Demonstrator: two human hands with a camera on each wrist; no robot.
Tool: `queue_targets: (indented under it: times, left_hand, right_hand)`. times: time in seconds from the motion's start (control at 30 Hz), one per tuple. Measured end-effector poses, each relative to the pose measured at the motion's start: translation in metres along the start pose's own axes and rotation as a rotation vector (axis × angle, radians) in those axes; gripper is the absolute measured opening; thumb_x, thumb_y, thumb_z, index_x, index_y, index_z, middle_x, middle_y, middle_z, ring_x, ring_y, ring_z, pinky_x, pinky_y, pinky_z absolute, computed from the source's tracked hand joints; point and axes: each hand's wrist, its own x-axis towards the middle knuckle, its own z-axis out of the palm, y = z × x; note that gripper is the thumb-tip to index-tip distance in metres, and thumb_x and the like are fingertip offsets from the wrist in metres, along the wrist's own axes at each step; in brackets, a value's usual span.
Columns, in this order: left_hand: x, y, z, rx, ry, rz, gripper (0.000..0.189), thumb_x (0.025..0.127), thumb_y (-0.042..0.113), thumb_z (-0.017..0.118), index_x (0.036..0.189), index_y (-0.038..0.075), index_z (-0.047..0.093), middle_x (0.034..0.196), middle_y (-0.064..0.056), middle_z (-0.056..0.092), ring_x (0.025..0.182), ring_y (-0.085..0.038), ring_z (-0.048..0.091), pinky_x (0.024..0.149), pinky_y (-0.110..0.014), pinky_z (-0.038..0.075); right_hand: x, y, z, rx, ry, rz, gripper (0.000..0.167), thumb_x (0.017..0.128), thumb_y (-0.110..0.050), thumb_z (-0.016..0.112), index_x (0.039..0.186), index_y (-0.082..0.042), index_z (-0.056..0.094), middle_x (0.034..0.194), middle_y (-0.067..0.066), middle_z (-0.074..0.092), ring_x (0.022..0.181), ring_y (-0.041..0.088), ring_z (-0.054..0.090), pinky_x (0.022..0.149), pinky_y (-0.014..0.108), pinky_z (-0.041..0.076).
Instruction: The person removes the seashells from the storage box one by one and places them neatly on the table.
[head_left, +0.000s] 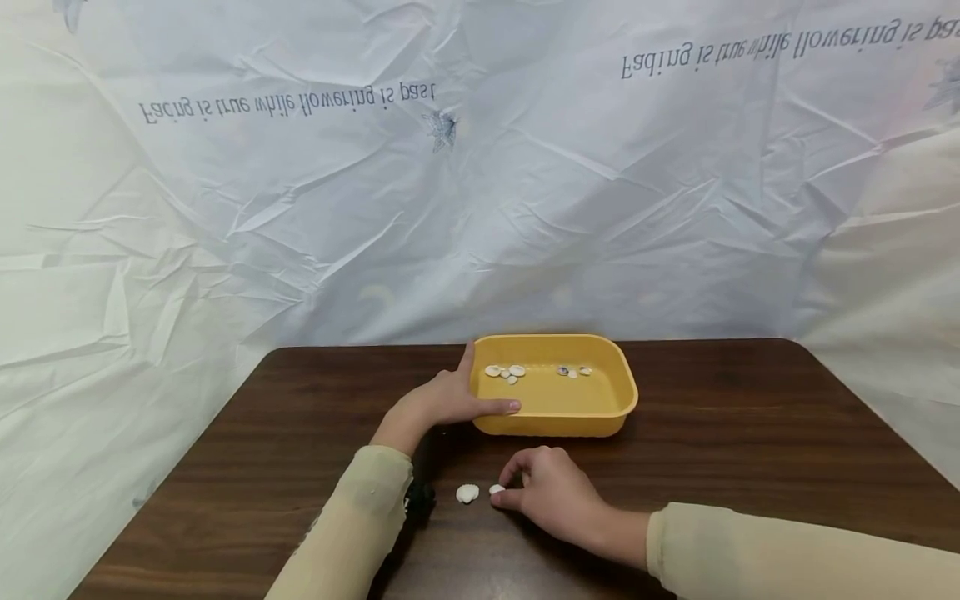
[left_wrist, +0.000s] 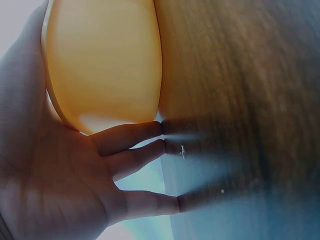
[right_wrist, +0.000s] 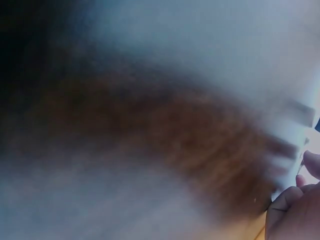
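Note:
A yellow plastic tray [head_left: 600, 408] stands on a dark wooden table [head_left: 750, 417] and holds several small shells [head_left: 504, 372]. My left hand [head_left: 459, 393] braces the tray's left front corner, thumb along the front rim. The left wrist view shows its straight fingers [left_wrist: 135, 135] against the tray's wall [left_wrist: 100, 65], tips on the table. Nearer me, my right hand [head_left: 504, 490] pinches a small white shell [head_left: 496, 489] that lies on the table. A larger white shell [head_left: 467, 493] lies just left of it, untouched. The right wrist view is blurred and shows only curled fingertips [right_wrist: 295, 210].
A crinkled white sheet with printed words [head_left: 480, 167] hangs behind and beside the table. Something small and dark [head_left: 420, 497] sits by my left sleeve. Bare wood stretches to the right of the tray.

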Motion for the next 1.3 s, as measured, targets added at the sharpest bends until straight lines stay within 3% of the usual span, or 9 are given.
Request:
queue_targets:
  times: [0.73,0.97,1.03,1.17,1.3]
  left_hand:
    - [-0.004,0.000,-0.001,-0.017,-0.009,-0.012,0.142,0.073,0.095,0.067,0.169,0.036,-0.019,0.173,-0.028,0.028,0.157,-0.045,0.038,0.119,-0.062,0.041]
    - [-0.003,0.000,0.001,-0.035,-0.008,-0.003,0.142,0.074,0.093,0.068,0.169,0.033,-0.019,0.172,-0.029,0.028,0.156,-0.046,0.038,0.119,-0.062,0.042]
    - [-0.003,0.000,0.001,-0.036,-0.011,-0.002,0.142,0.074,0.092,0.069,0.169,0.034,-0.019,0.172,-0.029,0.027,0.157,-0.046,0.036,0.119,-0.062,0.041]
    - [0.000,-0.001,0.000,-0.031,-0.008,0.020,0.138,0.079,0.086,0.070,0.170,0.031,-0.019,0.166,-0.031,0.040,0.152,-0.044,0.044,0.115,-0.058,0.045]
    - [0.000,-0.001,0.000,-0.015,-0.007,0.017,0.136,0.081,0.084,0.069,0.170,0.030,-0.018,0.166,-0.032,0.039,0.153,-0.045,0.043,0.115,-0.058,0.046]
  right_hand:
    - [-0.002,-0.001,-0.002,-0.063,0.013,-0.011,0.019,0.083,-0.032,0.092,0.087,-0.018,0.079,0.061,-0.007,0.056,0.056,0.008,0.050,0.052,0.026,0.041]
    - [0.006,-0.011,-0.022,-0.037,0.026,-0.054,0.017,0.086,-0.026,0.091,0.091,-0.014,0.079,0.058,-0.005,0.054,0.053,0.008,0.050,0.053,0.025,0.042]
    - [0.012,-0.014,-0.030,-0.021,0.032,-0.069,0.015,0.087,-0.023,0.089,0.092,-0.012,0.080,0.058,-0.005,0.053,0.053,0.009,0.048,0.053,0.024,0.042]
    - [0.025,-0.019,-0.046,-0.011,0.055,-0.072,0.013,0.090,-0.024,0.088,0.094,-0.014,0.081,0.058,-0.004,0.051,0.053,0.010,0.045,0.053,0.024,0.040]
    - [0.041,-0.021,-0.066,-0.051,0.077,-0.053,0.017,0.091,-0.029,0.087,0.101,-0.015,0.082,0.058,-0.003,0.050,0.053,0.011,0.043,0.052,0.027,0.039]
